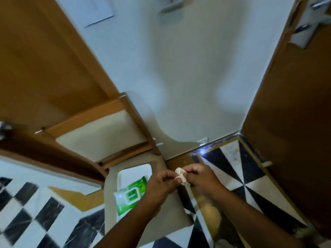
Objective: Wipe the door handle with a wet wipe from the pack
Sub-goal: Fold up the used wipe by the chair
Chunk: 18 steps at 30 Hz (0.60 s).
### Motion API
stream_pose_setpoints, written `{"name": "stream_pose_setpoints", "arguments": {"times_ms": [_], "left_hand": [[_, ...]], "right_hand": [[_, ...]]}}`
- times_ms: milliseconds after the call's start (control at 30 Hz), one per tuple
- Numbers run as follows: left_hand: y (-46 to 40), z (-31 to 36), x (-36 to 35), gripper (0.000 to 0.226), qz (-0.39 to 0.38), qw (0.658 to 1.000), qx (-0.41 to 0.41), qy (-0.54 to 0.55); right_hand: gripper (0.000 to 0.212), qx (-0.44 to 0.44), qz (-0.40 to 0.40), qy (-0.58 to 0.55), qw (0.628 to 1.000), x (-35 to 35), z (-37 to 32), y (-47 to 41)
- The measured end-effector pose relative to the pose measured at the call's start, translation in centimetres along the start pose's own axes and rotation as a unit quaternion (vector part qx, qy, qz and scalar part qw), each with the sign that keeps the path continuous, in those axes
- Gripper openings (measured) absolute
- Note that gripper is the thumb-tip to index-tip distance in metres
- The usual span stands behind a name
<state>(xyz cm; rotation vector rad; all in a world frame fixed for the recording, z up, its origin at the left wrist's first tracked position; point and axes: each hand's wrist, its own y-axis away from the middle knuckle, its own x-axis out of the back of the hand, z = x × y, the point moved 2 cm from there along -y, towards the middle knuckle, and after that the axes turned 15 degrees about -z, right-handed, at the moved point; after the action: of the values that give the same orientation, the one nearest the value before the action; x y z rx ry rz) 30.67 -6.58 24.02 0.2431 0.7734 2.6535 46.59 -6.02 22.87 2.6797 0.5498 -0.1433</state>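
Observation:
A crumpled white wet wipe (181, 175) is pinched between both hands at the middle bottom of the head view. My left hand (161, 183) grips its left end, and my right hand (200, 178) grips its right end. The green and white wipe pack (129, 196) lies on a chair seat beside a white tray (133, 171), just left of my left hand. A silver door handle (312, 17) sits on the brown door at the top right. A second silver handle (171, 5) shows on the white door at the top centre.
A wooden chair (100, 129) with a cream backrest stands at the left against a brown door frame. The open brown door (290, 122) fills the right side. Black and white patterned floor tiles (238, 169) lie below.

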Motion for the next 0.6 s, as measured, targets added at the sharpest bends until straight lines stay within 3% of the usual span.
{"name": "stream_pose_setpoints", "arguments": {"times_ms": [167, 233, 333, 500, 600], "left_hand": [[6.2, -6.5, 8.5, 0.021, 0.044, 0.999, 0.015, 0.015], [8.7, -8.8, 12.3, 0.028, 0.051, 0.998, 0.022, 0.020], [11.5, -11.0, 16.5, 0.020, 0.050, 0.999, 0.017, 0.009], [13.4, -14.1, 22.0, 0.016, 0.019, 0.999, 0.023, -0.011], [12.8, -16.5, 24.3, 0.015, 0.024, 0.990, 0.049, -0.126]], "right_hand": [[0.019, -0.071, -0.068, 0.032, 0.995, -11.5, 3.1, -1.6], [0.025, -0.059, -0.078, 0.004, 0.995, -16.6, 4.0, -1.3], [0.038, -0.052, -0.027, -0.031, 0.998, -22.6, 5.6, -1.5], [0.018, -0.042, 0.003, -0.024, 0.999, -28.6, 7.8, -3.1], [0.015, -0.033, 0.066, -0.015, 0.997, -29.0, 9.2, -4.3]]}}
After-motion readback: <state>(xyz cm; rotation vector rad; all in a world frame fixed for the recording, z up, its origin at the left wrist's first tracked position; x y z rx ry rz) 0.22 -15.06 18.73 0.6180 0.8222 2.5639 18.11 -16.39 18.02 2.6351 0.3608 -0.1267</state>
